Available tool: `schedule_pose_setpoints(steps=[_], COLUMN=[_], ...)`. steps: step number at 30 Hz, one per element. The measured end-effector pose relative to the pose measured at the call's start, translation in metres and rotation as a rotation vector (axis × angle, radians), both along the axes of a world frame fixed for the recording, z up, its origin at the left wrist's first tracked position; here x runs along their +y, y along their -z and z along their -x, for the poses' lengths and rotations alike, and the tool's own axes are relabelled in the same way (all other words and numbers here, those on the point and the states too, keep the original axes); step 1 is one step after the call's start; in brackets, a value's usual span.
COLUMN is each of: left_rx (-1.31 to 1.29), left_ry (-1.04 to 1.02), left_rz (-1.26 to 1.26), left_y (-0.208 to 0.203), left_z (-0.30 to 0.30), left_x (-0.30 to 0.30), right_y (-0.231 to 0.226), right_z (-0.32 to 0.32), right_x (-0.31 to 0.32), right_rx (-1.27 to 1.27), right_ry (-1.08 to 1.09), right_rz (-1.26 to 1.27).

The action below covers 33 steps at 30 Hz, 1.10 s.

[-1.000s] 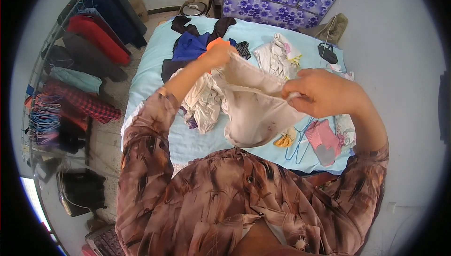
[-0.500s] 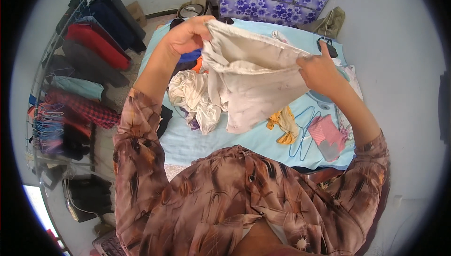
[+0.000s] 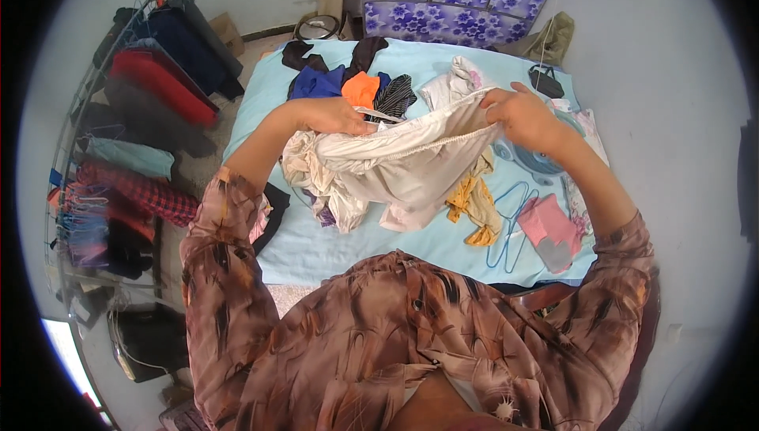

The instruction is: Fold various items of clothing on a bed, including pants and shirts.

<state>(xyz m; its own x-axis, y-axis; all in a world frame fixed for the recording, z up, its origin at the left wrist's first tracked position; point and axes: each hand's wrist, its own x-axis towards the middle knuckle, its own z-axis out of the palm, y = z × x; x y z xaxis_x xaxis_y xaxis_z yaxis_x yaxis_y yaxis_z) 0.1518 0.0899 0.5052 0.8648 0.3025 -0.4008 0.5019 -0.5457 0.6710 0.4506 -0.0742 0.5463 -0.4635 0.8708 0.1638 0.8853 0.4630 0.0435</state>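
Observation:
A white garment with a gathered elastic waistband hangs between my two hands above the bed, its opening facing up. My left hand is closed round the waistband on the left, with a thin pale drawstring beside the fingers. On the right, my right hand pinches the other end of the waistband. The garment sags in the middle, its lower part hanging in folds. Cream satin cloth lies crumpled at its left, partly covered by it. A yellow cloth lies at its lower right.
A light blue sheet covers the bed. Blue hangers and a pink-and-grey cloth lie at right. Blue and orange clothes are heaped behind. A loaded clothes rack stands left; a flowered purple cabinet stands behind.
Both hands have come down, the left moving further toward me, and the garment has dropped and slackened. The clothes behind it now show. Both hands still hold the waistband.

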Motion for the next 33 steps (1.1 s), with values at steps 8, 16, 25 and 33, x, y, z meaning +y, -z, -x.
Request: schedule_pose_setpoints(steps=[8,16,25,33], left_rx=[0.129,-0.463,-0.849,-0.968], left_ry=[0.188,-0.996,-1.048,-0.858], left_rz=[-0.583,-0.092,0.045,0.244], left_y=[0.02,-0.039,-0.114,-0.135], left_z=[-0.011,0.039,0.081,0.062], left_x=[-0.002,0.073,0.088,0.044], right_y=[-0.016,-0.06,-0.126,-0.094], right_z=[-0.027,0.012,-0.078,-0.06], right_x=[0.004,-0.016,-0.019,0.02], right_rx=[0.649,0.013,1.387,1.504], right_ry=[0.084,0.353,-0.025,0.224], right_rz=[0.51,0.491,0.013,0.279])
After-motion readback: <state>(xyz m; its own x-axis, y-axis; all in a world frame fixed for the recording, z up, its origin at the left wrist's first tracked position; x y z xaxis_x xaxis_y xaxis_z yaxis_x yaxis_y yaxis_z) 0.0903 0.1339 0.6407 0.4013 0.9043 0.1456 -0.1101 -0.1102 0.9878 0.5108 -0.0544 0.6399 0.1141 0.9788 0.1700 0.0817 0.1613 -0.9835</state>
